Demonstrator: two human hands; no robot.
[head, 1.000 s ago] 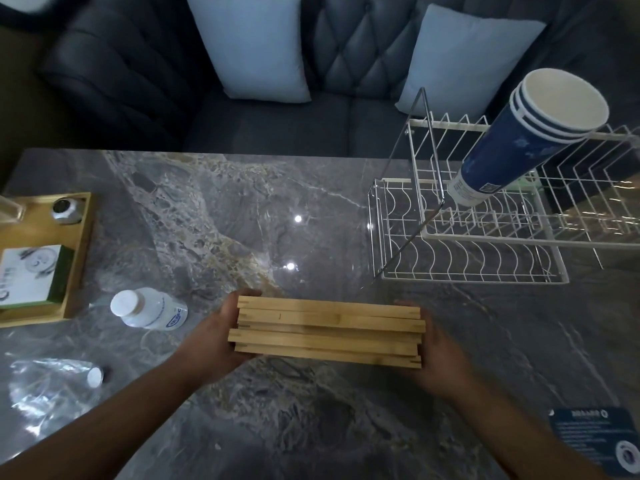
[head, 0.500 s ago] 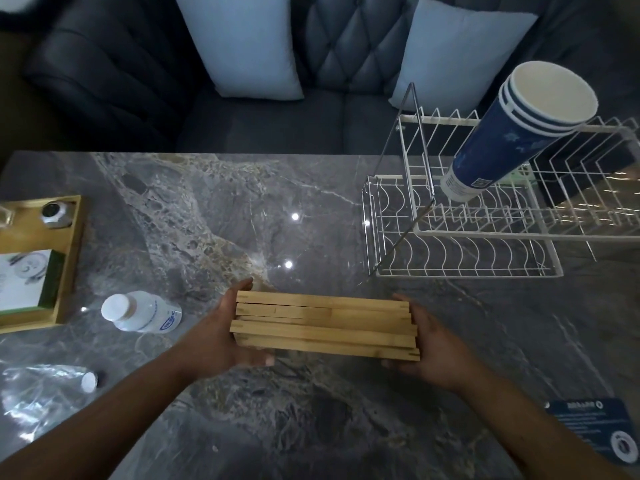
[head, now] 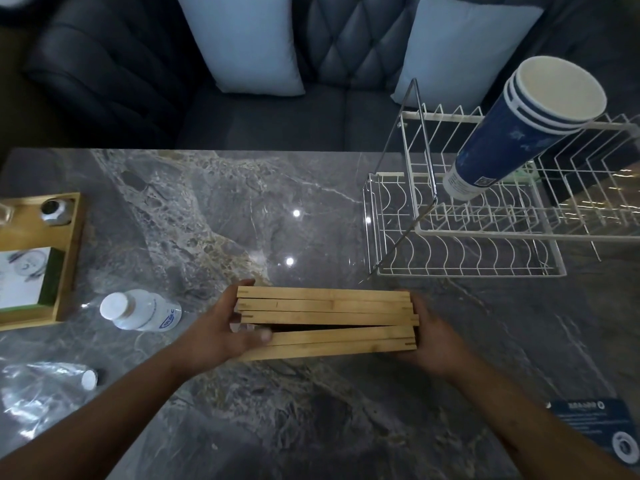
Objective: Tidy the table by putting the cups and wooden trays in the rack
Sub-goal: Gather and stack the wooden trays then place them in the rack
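Note:
A stack of several flat wooden trays point(head: 325, 322) stands on edge over the grey marble table point(head: 214, 216), near its middle. My left hand point(head: 221, 332) grips the stack's left end, with the thumb pushed into a dark gap between the upper trays and the lower two. My right hand point(head: 431, 341) holds the right end. The white wire rack point(head: 467, 268) stands to the back right. A nested stack of blue paper cups point(head: 519, 133) leans tilted in its upper tier, mouths up and to the right.
A wooden tray point(head: 69, 258) with a box and a small jar sits at the left edge. A white-capped plastic bottle point(head: 138, 310) lies left of my left hand. Crumpled clear plastic point(head: 31, 393) lies at the front left. A dark card point(head: 595, 427) rests front right. A sofa with pillows is behind.
The stack has split: a gap opened on its left side between the upper trays and the lower two, with my left thumb in it. Both hands stay on the ends.

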